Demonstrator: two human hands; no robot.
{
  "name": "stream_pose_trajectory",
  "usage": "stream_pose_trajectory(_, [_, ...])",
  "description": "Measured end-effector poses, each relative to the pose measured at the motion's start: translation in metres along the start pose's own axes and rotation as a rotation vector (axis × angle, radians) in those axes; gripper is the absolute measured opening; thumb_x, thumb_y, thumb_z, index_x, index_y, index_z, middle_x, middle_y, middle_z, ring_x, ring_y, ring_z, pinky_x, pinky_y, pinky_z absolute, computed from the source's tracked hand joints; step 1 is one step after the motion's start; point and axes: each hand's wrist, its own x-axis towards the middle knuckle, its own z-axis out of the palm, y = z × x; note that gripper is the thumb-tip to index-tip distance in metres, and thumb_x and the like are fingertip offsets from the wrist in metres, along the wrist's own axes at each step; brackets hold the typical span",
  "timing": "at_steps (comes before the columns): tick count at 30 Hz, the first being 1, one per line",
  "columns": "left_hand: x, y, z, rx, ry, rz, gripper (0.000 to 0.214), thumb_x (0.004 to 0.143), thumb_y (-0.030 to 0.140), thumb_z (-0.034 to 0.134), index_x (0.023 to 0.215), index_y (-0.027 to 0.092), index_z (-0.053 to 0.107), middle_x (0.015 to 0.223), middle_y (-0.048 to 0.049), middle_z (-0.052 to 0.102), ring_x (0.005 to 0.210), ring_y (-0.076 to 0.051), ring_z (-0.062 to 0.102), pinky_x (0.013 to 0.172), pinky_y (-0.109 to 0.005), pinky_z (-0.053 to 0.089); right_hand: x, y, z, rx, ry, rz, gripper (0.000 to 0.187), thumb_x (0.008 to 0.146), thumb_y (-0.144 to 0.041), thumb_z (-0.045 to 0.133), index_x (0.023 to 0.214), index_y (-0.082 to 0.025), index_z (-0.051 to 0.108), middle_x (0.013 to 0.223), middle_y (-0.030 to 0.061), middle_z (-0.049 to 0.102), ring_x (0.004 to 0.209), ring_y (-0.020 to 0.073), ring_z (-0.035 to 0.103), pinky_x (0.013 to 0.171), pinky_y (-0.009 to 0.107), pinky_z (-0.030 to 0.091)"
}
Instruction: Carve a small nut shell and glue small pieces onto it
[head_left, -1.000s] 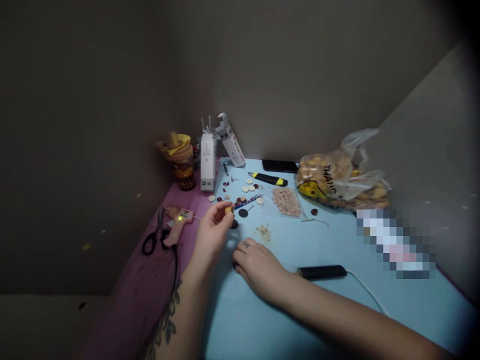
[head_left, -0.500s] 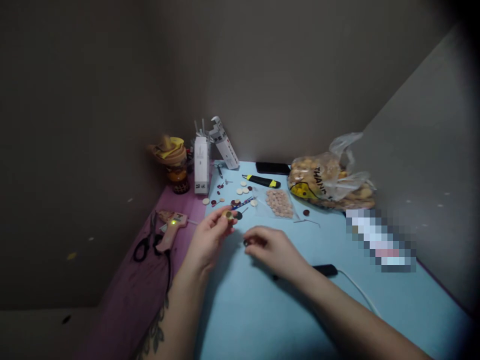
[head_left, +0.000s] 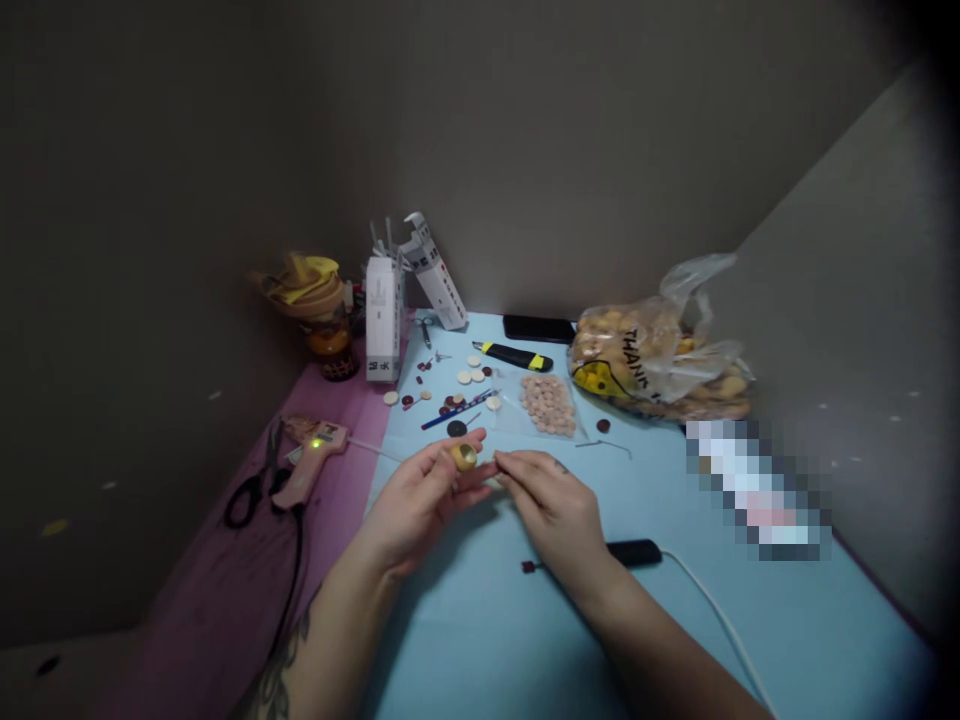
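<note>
My left hand (head_left: 420,500) pinches a small round yellow-brown bead (head_left: 463,457) between thumb and fingertips above the light blue table top (head_left: 525,640). My right hand (head_left: 551,505) has its fingertips closed together right beside the bead, touching the left fingers; what it pinches, if anything, is too small to make out. A black rotary tool (head_left: 634,552) with a white cord lies just behind my right wrist. A small dark bit (head_left: 528,567) lies on the table below my right hand.
A pink glue gun (head_left: 307,455) with a lit green lamp and black scissors (head_left: 247,490) lie on purple cloth at left. Behind: loose discs (head_left: 469,377), a blue pencil (head_left: 461,410), a bag of pink discs (head_left: 547,403), a black-yellow knife (head_left: 514,355), a phone (head_left: 538,328), white boxes (head_left: 382,315), a plastic bag (head_left: 652,360).
My right hand lifted from the table, moved left and met the left hand at the bead. The left hand came slightly nearer. The camera view shifted, and the dark bit now shows.
</note>
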Motion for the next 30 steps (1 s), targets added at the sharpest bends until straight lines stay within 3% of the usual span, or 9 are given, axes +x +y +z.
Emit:
stream_pose_trajectory(3, [0.0, 0.0, -0.001, -0.015, -0.019, -0.013, 0.042, 0.074, 0.045, 0.074, 0.104, 0.017, 0.07, 0.134, -0.0151, 0.058, 0.103, -0.023, 0.065, 0.086, -0.034, 0.053, -0.002, 0.003, -0.002, -0.013, -0.029, -0.035, 0.03, 0.089, -0.011, 0.053, 0.111, -0.023, 0.069, 0.103, 0.0079, 0.074, 0.093, 0.0179, 0.07, 0.083, 0.032, 0.058])
stream_pose_trajectory(7, [-0.001, -0.001, -0.002, 0.013, -0.057, -0.021, 0.041, 0.078, 0.044, 0.07, 0.109, 0.018, 0.069, 0.131, -0.0157, 0.061, 0.106, -0.025, 0.064, 0.089, -0.035, 0.051, -0.003, 0.002, -0.006, -0.006, -0.048, -0.039, 0.022, 0.087, -0.011, 0.058, 0.1, -0.022, 0.072, 0.102, 0.0075, 0.076, 0.093, 0.0195, 0.071, 0.084, 0.034, 0.058])
stream_pose_trajectory(9, [-0.002, -0.001, -0.003, 0.048, -0.067, -0.021, 0.039, 0.079, 0.042, 0.069, 0.111, 0.019, 0.069, 0.136, -0.0146, 0.057, 0.107, -0.025, 0.064, 0.091, -0.037, 0.051, -0.002, -0.001, -0.008, 0.013, -0.063, 0.001, 0.017, 0.084, -0.012, 0.061, 0.092, -0.022, 0.072, 0.094, 0.0062, 0.077, 0.088, 0.0198, 0.071, 0.081, 0.034, 0.058])
stream_pose_trajectory(12, [-0.002, -0.002, -0.003, 0.09, -0.08, -0.008, 0.034, 0.078, 0.041, 0.071, 0.105, 0.019, 0.072, 0.143, -0.0128, 0.05, 0.109, -0.026, 0.062, 0.091, -0.038, 0.05, -0.002, -0.006, -0.012, 0.019, -0.107, 0.079, 0.021, 0.081, -0.01, 0.061, 0.095, -0.022, 0.07, 0.086, 0.0043, 0.074, 0.083, 0.02, 0.067, 0.076, 0.034, 0.056])
stream_pose_trajectory(15, [-0.003, -0.004, -0.004, 0.137, -0.095, -0.006, 0.031, 0.077, 0.041, 0.071, 0.101, 0.02, 0.073, 0.141, -0.0116, 0.053, 0.115, -0.027, 0.058, 0.096, -0.038, 0.046, -0.002, -0.007, -0.013, 0.023, -0.162, 0.112, 0.029, 0.08, -0.007, 0.057, 0.101, -0.023, 0.069, 0.09, 0.0051, 0.073, 0.087, 0.0207, 0.065, 0.077, 0.034, 0.055])
stream_pose_trajectory(18, [-0.003, -0.005, -0.003, 0.208, -0.098, -0.002, 0.029, 0.078, 0.041, 0.07, 0.1, 0.022, 0.073, 0.137, -0.01, 0.056, 0.119, -0.027, 0.055, 0.098, -0.038, 0.043, 0.0, -0.005, -0.015, 0.047, -0.185, 0.191, 0.023, 0.078, -0.007, 0.059, 0.09, -0.023, 0.07, 0.086, 0.0041, 0.072, 0.085, 0.0208, 0.064, 0.077, 0.034, 0.053])
stream_pose_trajectory(23, [-0.005, -0.002, 0.004, 0.36, -0.081, 0.025, 0.029, 0.076, 0.041, 0.072, 0.097, 0.02, 0.072, 0.102, -0.0076, 0.07, 0.092, -0.019, 0.062, 0.084, -0.03, 0.045, 0.004, -0.009, -0.024, 0.272, -0.04, 0.348, 0.011, 0.075, -0.018, 0.069, 0.085, -0.023, 0.07, 0.079, 0.002, 0.068, 0.07, 0.0171, 0.061, 0.067, 0.03, 0.053])
stream_pose_trajectory(30, [-0.006, -0.004, 0.009, 0.261, -0.124, -0.032, 0.033, 0.066, 0.032, 0.081, 0.093, 0.018, 0.069, 0.082, -0.0029, 0.065, 0.076, -0.014, 0.059, 0.071, -0.026, 0.044, 0.001, -0.016, -0.025, 0.365, -0.028, 0.183, 0.021, 0.073, -0.015, 0.074, 0.09, -0.027, 0.073, 0.082, 0.0021, 0.068, 0.076, 0.0179, 0.063, 0.07, 0.032, 0.054])
